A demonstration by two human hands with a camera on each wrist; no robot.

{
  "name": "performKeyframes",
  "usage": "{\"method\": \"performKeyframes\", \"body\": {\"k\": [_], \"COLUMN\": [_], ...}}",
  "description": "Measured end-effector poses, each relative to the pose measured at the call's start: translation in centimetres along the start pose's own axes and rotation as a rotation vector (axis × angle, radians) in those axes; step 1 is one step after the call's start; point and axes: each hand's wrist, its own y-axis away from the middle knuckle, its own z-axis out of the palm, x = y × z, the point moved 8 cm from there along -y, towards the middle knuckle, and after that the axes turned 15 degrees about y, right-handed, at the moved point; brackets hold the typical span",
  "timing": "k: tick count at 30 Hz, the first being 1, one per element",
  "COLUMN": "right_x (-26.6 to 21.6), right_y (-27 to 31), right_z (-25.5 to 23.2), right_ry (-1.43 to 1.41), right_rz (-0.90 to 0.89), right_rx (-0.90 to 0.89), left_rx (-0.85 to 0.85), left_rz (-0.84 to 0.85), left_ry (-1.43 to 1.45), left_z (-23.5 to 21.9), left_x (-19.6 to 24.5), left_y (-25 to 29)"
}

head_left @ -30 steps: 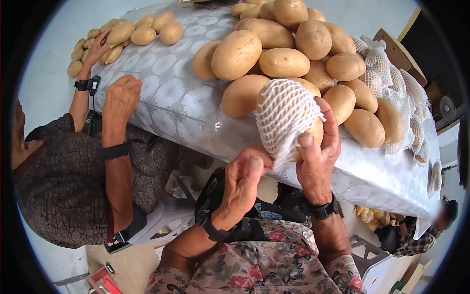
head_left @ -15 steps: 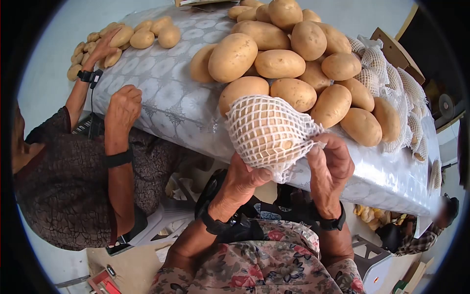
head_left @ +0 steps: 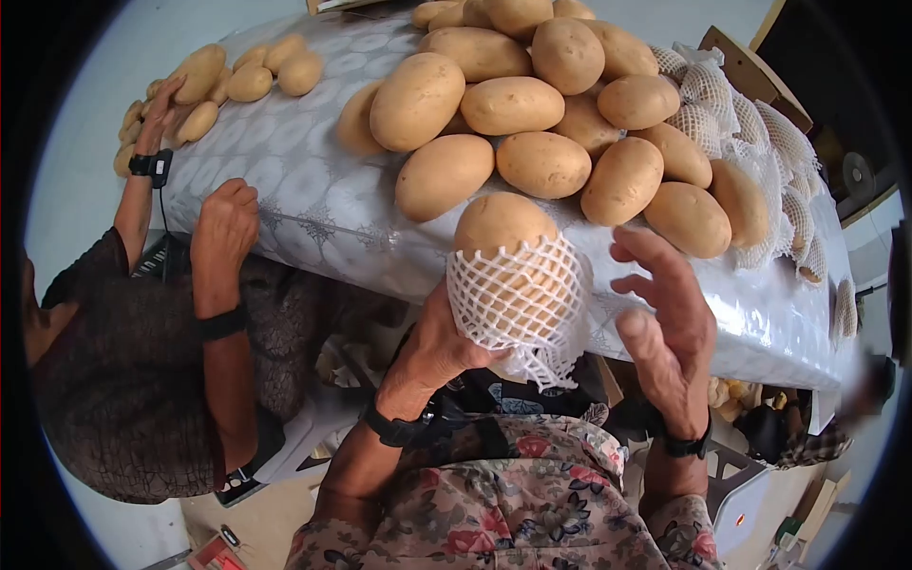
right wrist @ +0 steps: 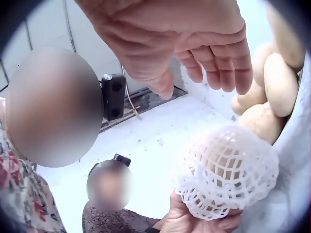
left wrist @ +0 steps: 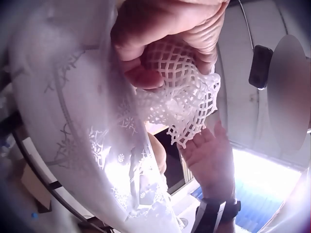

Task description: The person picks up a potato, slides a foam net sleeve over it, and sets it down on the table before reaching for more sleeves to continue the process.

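My left hand (head_left: 432,347) grips a large potato (head_left: 503,223) in a white foam net sleeve (head_left: 518,294). The potato's bare top end sticks out of the sleeve, while loose mesh hangs at the bottom. In the left wrist view, fingers and thumb curl round the sleeve (left wrist: 177,92). My right hand (head_left: 670,332) hovers to the right of the potato with fingers spread and slightly bent, holding nothing. The right wrist view shows this hand (right wrist: 194,48) apart from the netted potato (right wrist: 226,167).
Bare potatoes (head_left: 513,104) are piled on the table (head_left: 313,180) just beyond my hands. Netted potatoes (head_left: 793,142) lie at the right beside a cardboard box (head_left: 755,76). At the left another person (head_left: 123,380) reaches to a smaller potato heap (head_left: 249,82).
My right hand has let go of the net and moved right. The netted potato has turned in my left hand, so a bare end now points up. The other person has lifted a potato slightly.
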Motion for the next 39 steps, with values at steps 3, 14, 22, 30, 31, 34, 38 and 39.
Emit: {"method": "performKeyframes", "body": {"k": [3,14,22,30,31,34,38,39], "right_x": [1.4,0.7,3.8,5.7,6.2,6.2,7.2,7.4], "right_y": [-0.5,-1.5,3.0,4.9,5.4,5.9,6.8,7.0], "right_z": [2.2,0.8,5.3,6.7,6.9,7.2,8.2,8.3], "right_ry": [-0.188,0.427,-0.179,-0.933,-0.897,-0.914,-1.009,-1.031], "right_rz": [0.039,-0.135,0.272,0.555,0.533,0.552,0.561,0.576], "right_rx": [-0.159,0.256,-0.396,-0.380,-0.421,-0.433,-0.495,-0.480], "left_rx": [-0.055,-0.117,-0.027,0.005,-0.022,-0.167,-0.275,-0.303], "left_rz": [-0.122,-0.249,0.211,0.326,0.405,0.395,0.339,0.385], "left_ry": [0.016,0.133,-0.755,-0.570,-0.649,-0.844,-0.820,-0.885], "left_z": [0.7,1.9,1.7,3.0,3.1,4.1,4.9,5.1], "left_x": [-1.5,-3.4,-0.2,4.0,4.8,4.8,3.5,3.7], "left_y": [1.1,1.4,1.5,3.0,2.6,2.1,2.3,2.4]}}
